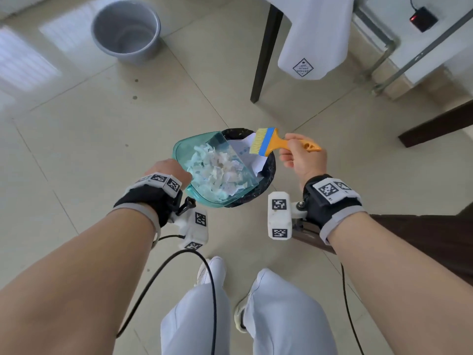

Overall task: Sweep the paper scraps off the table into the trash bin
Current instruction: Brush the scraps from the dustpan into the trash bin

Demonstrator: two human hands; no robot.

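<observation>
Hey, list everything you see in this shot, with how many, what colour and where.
dustpan: one, clear teal, held over the bin at centre
paper scraps: a heap, white and pale blue, inside the dustpan
trash bin: one, black liner, on the floor under the dustpan, white paper inside
brush: one, orange handle, blue band, yellow bristles, above the bin
bucket: one, grey, on the floor, upper left
table leg: one, dark, top centre
white cloth: one, hanging at upper right
black device: one, red light, top right
hands: left hand holds the dustpan; right hand grips the brush; both wrists wear black bands with markers
</observation>
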